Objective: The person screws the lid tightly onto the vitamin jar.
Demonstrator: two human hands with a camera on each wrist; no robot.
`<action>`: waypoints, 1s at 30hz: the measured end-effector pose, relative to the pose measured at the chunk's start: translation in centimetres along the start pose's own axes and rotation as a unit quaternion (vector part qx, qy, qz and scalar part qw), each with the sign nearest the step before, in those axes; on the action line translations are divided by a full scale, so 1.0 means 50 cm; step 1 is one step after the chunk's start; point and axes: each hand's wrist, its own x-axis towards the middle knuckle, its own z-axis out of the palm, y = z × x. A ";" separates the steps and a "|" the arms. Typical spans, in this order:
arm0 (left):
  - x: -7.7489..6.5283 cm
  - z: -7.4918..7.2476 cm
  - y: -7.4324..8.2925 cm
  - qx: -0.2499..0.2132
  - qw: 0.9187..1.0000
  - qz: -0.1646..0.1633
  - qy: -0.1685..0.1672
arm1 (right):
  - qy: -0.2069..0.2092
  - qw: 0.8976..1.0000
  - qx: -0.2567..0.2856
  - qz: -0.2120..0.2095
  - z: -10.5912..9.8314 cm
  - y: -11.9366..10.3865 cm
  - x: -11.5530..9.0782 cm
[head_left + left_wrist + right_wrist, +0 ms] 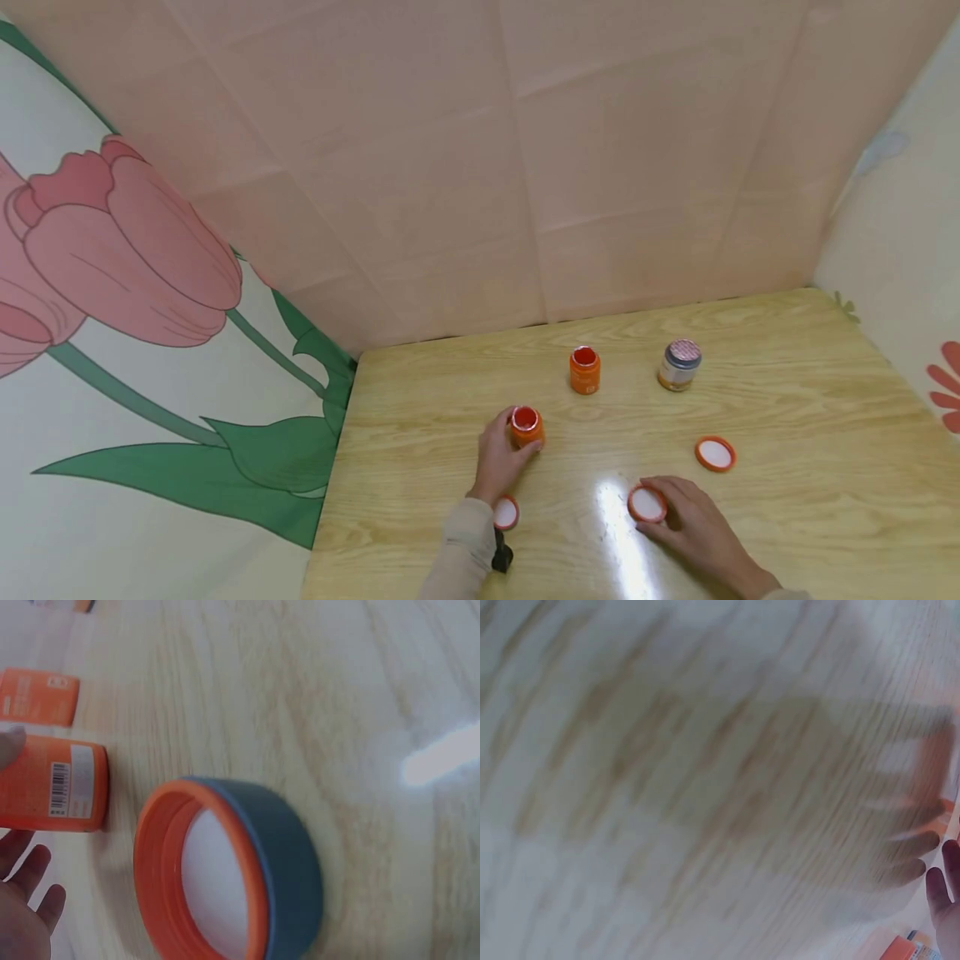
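Observation:
My left hand (498, 460) grips an orange jar (528, 427), its thumb on the near side and fingers round the left. The jar stands uncapped, its inside red; a barcode label faces the left wrist view. Between thumb and fingers, my right hand (699, 527) holds a round orange-rimmed lid (647, 504), white inside turned up, low over the table. By the left wrist lies another lid (506, 512); its dark blue-grey outer side shows in the left wrist view. In the right wrist view, my right fingers (939, 892) appear only at the edge.
Behind the gripped jar stands a second uncapped orange jar (585, 371). To its right is a grey-and-white jar (678, 367) with a pinkish patterned top. A third lid (715, 454) lies inside-up beyond the right hand. A pink cloth (525, 167) hangs behind the wooden table (825, 400).

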 end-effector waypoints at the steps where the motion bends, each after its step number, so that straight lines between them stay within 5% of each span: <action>1: -0.002 0.003 0.000 0.003 1.000 0.002 0.000 | 0.000 1.000 0.000 0.000 -0.001 -0.001 0.000; 12: -0.033 0.015 0.024 0.011 1.000 0.017 0.003 | -0.004 1.000 0.003 0.026 0.000 -0.005 -0.004; 19: -0.055 0.026 0.034 -0.023 1.000 0.007 -0.012 | 0.010 1.000 0.010 0.008 -0.001 -0.003 -0.001; 30: -0.075 0.038 0.046 0.008 0.998 0.050 -0.024 | 0.012 1.000 0.019 0.020 -0.004 -0.008 -0.001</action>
